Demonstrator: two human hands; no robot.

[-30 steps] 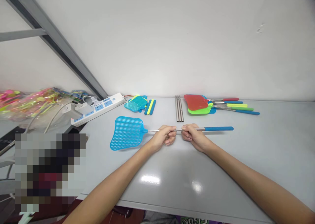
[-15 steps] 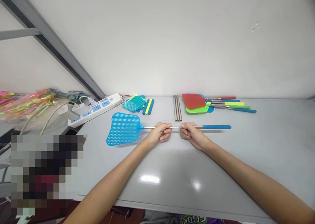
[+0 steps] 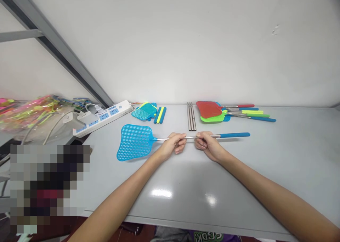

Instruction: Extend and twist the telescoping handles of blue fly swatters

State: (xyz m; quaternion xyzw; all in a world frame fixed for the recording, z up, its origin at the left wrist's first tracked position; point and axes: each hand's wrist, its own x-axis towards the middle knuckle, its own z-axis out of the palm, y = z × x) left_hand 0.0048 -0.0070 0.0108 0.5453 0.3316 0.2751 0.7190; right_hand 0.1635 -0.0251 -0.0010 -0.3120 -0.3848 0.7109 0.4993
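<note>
A blue fly swatter (image 3: 136,142) with a thin metal rod and a blue grip is held crosswise above the grey table. My left hand (image 3: 174,144) is closed on the rod, nearer the perforated head. Closed on the same rod a short gap away, my right hand (image 3: 207,142) sits beside the blue grip (image 3: 235,135). Beyond my hands lie metal tubes (image 3: 191,117) side by side. Left of them are blue and yellow grips (image 3: 160,115) and a small pile of swatter heads (image 3: 145,111).
Several swatters with red, green and blue heads (image 3: 209,110) lie stacked at the back right. A white power strip (image 3: 103,118) with plugs and cables runs along the left. Plastic bags of colourful items (image 3: 39,111) lie at far left. A wall backs the table (image 3: 170,185).
The swatter has tilted slightly: its head is a little lower and its grip end a little higher. Both hands keep hold of the rod in nearly the same places.
</note>
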